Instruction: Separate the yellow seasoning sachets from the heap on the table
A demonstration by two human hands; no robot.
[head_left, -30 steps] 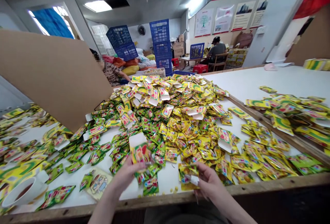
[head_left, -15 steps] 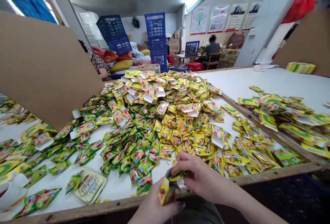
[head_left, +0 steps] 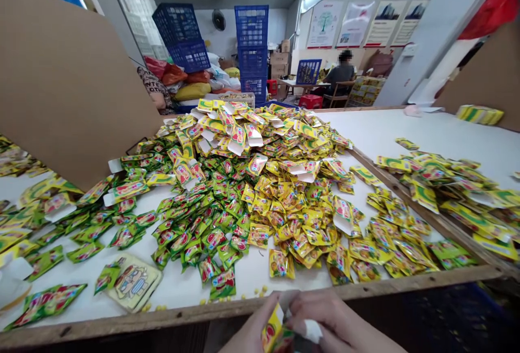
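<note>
Left hand & right hand close together, low at near edge of the wood-rimmed white bench. Beyond — heaped green foil sachets beside yellow foil sachets. Left holds a small yellow printed cardboard box, off the rim; right's fingers bunched at its top, can't tell what they pinch. Tiny yellow crumbs nr rim. Risk, prob.: too hard a squeeze creases thin card; loose grip drops box.
</note>
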